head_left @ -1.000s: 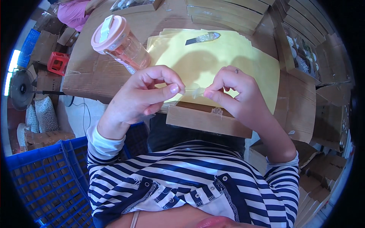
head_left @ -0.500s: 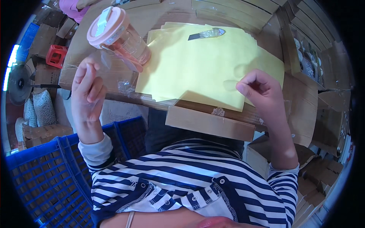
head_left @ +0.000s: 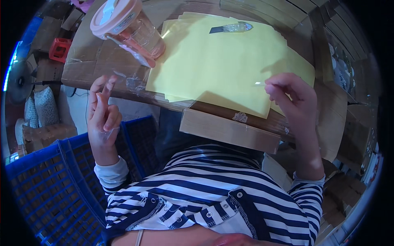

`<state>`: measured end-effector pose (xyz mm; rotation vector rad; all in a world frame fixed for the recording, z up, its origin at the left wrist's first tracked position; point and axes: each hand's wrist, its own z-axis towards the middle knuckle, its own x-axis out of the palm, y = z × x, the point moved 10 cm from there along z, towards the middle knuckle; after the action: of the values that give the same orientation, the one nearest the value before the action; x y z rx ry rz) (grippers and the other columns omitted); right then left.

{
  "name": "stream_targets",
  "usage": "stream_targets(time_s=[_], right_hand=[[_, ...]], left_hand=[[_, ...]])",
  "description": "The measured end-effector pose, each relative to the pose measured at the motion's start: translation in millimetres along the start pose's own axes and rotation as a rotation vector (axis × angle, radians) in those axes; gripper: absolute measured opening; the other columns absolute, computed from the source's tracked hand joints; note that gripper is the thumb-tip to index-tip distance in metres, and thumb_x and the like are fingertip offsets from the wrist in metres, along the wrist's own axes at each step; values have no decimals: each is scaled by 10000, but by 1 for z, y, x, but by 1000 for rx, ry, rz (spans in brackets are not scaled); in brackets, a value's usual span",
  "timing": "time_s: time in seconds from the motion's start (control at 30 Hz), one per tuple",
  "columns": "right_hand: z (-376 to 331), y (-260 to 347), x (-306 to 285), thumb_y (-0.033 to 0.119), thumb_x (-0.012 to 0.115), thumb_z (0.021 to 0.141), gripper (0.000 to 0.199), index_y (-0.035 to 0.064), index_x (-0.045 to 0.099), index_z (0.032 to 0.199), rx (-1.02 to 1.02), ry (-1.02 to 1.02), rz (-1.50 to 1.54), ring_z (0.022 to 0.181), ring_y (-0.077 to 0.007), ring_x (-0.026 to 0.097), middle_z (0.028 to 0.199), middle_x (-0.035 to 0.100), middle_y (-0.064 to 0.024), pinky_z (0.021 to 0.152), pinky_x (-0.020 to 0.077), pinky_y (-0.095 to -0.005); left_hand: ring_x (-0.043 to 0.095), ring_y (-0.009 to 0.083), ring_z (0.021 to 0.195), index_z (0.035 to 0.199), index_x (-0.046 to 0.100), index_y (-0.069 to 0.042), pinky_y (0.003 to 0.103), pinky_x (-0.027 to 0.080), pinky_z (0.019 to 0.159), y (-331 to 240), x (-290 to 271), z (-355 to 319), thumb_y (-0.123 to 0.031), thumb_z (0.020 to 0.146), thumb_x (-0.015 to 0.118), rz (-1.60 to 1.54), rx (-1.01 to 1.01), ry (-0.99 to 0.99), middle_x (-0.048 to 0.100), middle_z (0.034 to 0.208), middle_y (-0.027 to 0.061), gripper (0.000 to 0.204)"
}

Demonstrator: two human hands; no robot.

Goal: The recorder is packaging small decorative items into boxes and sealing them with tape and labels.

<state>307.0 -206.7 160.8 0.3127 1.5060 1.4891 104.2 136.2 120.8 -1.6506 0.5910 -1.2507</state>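
Note:
My left hand (head_left: 104, 108) is raised beside the table's near left edge, its fingers parted with nothing gripped between them. A scrap of clear film (head_left: 108, 133) shows against the heel of that hand; whether it sticks there or is falling I cannot tell. Above the yellow sheets (head_left: 213, 65), my right hand (head_left: 293, 96) pinches a small clear piece of film (head_left: 258, 84) between thumb and forefinger. A pink-lidded clear cup (head_left: 137, 33) with a strap stands at the left of the sheets. On their far part lies a tape-wrapped blade (head_left: 231, 27).
The cardboard-covered table (head_left: 88, 61) has a long cardboard box (head_left: 230, 130) at its near edge. A blue plastic crate (head_left: 53, 180) stands on my left. At the right is an open carton (head_left: 338, 69) with small items. A red plastic piece (head_left: 60, 50) sits at the far left.
My left hand has loosened its pinch, and its fingers have spread. A clear scrap now shows by its wrist. My right hand keeps its pinch, with the film now catching light. The view has shifted slightly.

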Motion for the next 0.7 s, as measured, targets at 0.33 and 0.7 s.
stream_targets(time_s=[0.33,0.7], right_hand=[[-25,32,31,17,737,890,219,18,686,1103,103,142,286,935,-134,686,1027,697,-73,835,556,-268],[-22,50,60,90,754,863,507,50,602,1345,19,68,204,1034,-170,654,1244,650,-117,897,526,-296]], left_hand=[[688,298,1038,1611,139,-77,365,643,793,18,28,-36,-467,1068,422,233,23,48,172,1654,148,726],[498,371,1325,1634,105,-120,506,484,1060,36,49,-65,-531,850,771,352,68,108,20,1688,84,1108]])
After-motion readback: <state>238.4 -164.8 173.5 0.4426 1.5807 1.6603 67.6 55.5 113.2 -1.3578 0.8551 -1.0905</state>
